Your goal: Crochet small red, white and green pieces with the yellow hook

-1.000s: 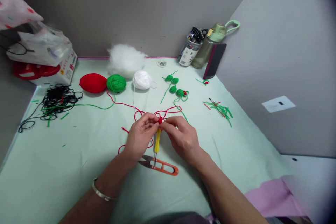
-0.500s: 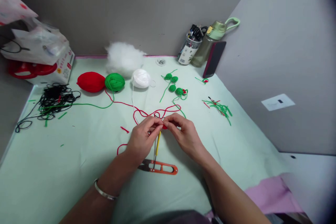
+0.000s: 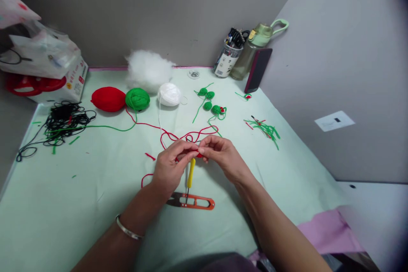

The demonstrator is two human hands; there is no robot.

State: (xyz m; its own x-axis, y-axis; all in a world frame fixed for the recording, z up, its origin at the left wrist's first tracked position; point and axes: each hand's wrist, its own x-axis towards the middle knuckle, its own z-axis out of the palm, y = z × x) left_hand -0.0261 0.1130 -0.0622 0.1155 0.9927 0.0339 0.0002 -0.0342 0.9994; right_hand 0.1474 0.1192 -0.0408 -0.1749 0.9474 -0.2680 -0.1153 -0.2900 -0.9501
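My left hand (image 3: 170, 165) and my right hand (image 3: 223, 157) meet at the middle of the table, thumbs and forefingers pinched together. Between the fingertips sits a small red yarn piece (image 3: 199, 154), mostly covered by them. Just below the pinch, a yellow-handled crochet hook (image 3: 191, 173) points down toward a pair of orange thread snips (image 3: 199, 202) lying flat. Loops of red yarn (image 3: 204, 131) spread on the cloth beyond my hands. A loose red strand comes out left of my left wrist.
Farther back lie a red yarn ball (image 3: 108, 99), a green yarn ball (image 3: 137, 99), a white yarn ball (image 3: 169, 94) and fluffy stuffing (image 3: 149, 70). Small green crocheted balls (image 3: 208, 106) and yarn scraps (image 3: 267, 129) are at right, tangled black yarn (image 3: 63, 121) at left. A bottle (image 3: 247, 59) stands behind.
My right fingers have curled in more around the red piece, and both hands stay pinched together. More of the hook's yellow handle shows. The whole view has shifted slightly.
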